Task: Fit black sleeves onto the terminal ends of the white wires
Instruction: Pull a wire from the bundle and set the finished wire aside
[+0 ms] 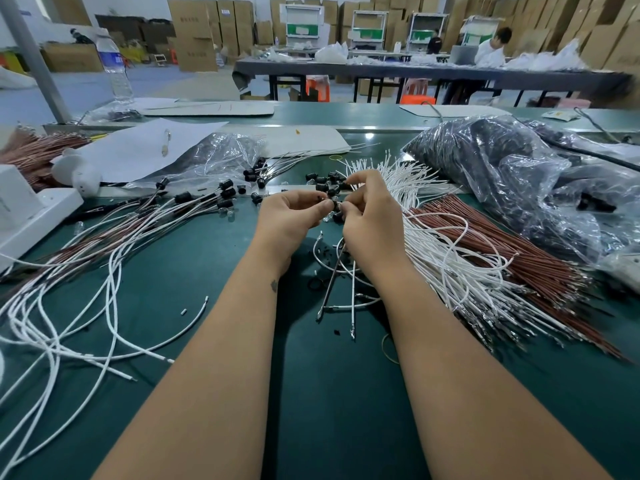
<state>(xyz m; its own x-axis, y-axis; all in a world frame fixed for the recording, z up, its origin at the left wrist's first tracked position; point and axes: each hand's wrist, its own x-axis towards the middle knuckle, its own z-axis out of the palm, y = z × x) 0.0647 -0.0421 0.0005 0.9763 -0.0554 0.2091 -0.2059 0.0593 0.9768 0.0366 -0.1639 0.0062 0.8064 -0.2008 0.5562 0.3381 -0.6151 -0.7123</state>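
Hands (291, 216) (370, 220) around black sleeve (335, 205)

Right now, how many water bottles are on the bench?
1: a clear water bottle with a blue label stands at the far left edge, beside the grey post. Others may be hidden.

We see a matt green table top (214, 258) with a faint sheen. The white wires (450, 271) have smooth, slightly glossy plastic insulation and bare metal terminals. The black sleeves (227, 192) look like dull plastic. Brown wires (502, 258) seem braided. Crinkled glossy clear plastic bags (502, 174), matt paper sheets (138, 150).
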